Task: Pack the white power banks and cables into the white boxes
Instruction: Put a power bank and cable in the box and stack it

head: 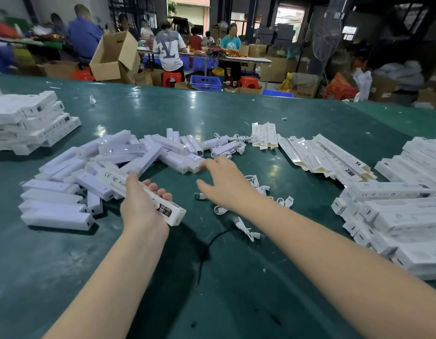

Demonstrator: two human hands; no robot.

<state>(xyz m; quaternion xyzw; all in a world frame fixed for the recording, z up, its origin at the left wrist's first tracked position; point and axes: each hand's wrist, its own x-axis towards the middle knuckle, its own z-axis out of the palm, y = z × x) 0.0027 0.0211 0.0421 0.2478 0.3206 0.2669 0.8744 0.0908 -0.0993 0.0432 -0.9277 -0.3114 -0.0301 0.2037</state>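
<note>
Box (141, 195) gripped lengthwise in left hand (141, 206), just beside power bank pile (119, 162). Right hand (224, 182) loose, fingers spread, holding nothing, over cables (258, 189) right of pile. Banks look rigid, slick; best pinched mid-body

Green table (236, 277), seated workers (166, 48) beyond, tilted cardboard box (114, 56), blue crate (206, 82), red stools (172, 78)

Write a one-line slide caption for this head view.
Left hand grips a white box while the open right hand reaches toward the power banks on the green table.
</note>
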